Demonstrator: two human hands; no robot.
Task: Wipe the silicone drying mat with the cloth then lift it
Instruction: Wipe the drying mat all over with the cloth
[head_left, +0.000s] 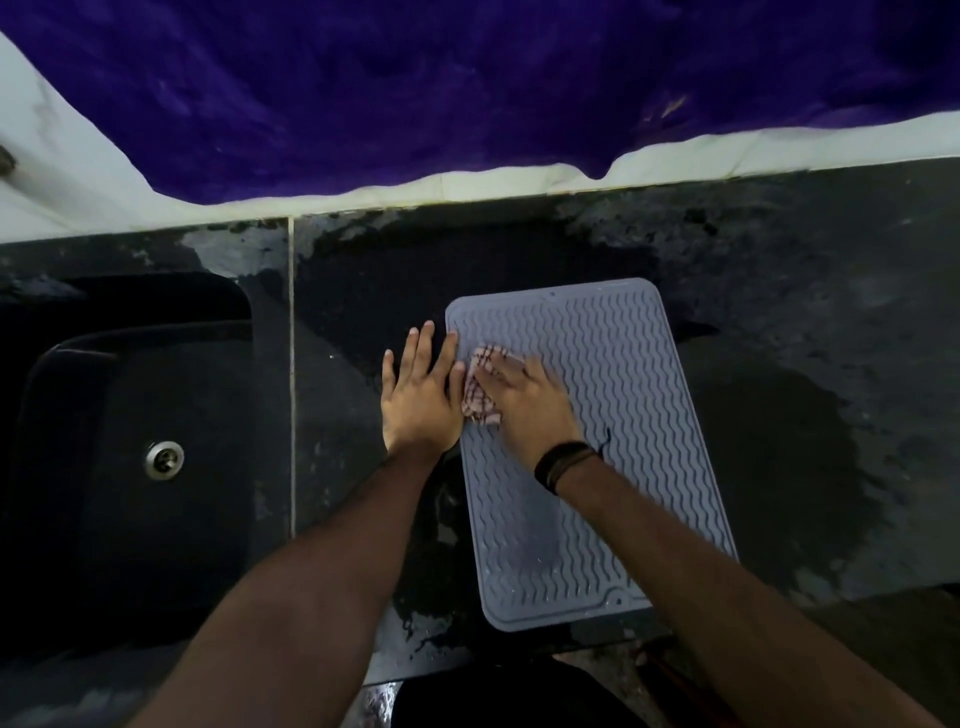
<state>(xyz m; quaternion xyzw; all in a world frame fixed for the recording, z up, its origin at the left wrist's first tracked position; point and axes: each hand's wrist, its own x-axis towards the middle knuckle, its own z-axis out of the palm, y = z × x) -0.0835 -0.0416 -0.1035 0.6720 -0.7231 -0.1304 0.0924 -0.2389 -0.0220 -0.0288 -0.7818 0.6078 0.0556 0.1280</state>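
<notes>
A grey silicone drying mat with wavy ridges lies flat on the dark wet countertop, its long side running away from me. A crumpled checked cloth rests on the mat's left part, pressed down under my right hand, whose fingers cover most of it. My left hand lies flat with fingers spread on the counter, its fingertips and thumb side touching the mat's left edge. A dark band circles my right wrist.
A black sink with a metal drain sits to the left, past a pale seam in the counter. Purple fabric hangs over the white wall behind. The counter's front edge runs just below the mat. Wet patches surround the mat.
</notes>
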